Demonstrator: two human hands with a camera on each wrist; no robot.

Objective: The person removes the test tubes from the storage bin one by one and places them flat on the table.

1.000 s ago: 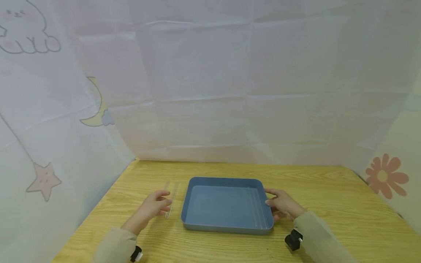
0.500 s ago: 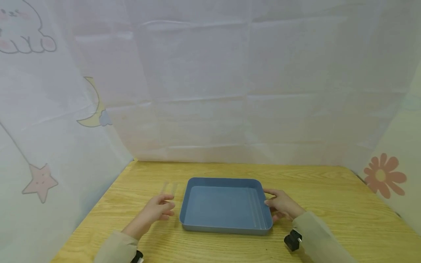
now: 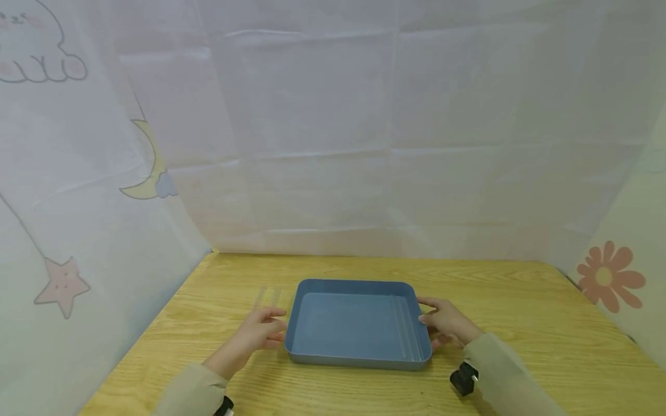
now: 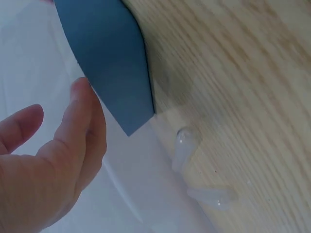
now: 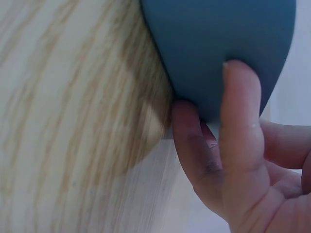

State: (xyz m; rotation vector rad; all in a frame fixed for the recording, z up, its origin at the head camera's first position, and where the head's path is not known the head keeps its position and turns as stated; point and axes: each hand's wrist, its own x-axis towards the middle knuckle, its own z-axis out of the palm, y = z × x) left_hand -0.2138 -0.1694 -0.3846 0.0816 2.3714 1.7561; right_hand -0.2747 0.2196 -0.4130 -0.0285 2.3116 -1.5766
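Observation:
A blue rectangular tray (image 3: 348, 326) lies on the wooden table. Along its right inner side are clear, narrow tube-like pieces (image 3: 407, 329). My right hand (image 3: 446, 323) grips the tray's right side. In the right wrist view one finger (image 5: 240, 92) presses the outer wall, another is at the bottom edge, and the thumb is by the rim. My left hand (image 3: 258, 332) is at the tray's left side, fingers loosely bent, with a fingertip (image 4: 80, 86) right at the rim. Two clear rounded-end pieces, one of them this glossy piece (image 4: 184, 148), lie left of the tray.
The wooden table (image 3: 520, 312) extends around the tray. A pale printed cloth (image 3: 322, 127) hangs behind it and at both sides. Both wrists carry small black devices, such as the right device (image 3: 464, 379).
My left hand has moved right, from over the clear pieces to the tray's left edge. The right hand stays at the tray's right side, and the tray has barely shifted.

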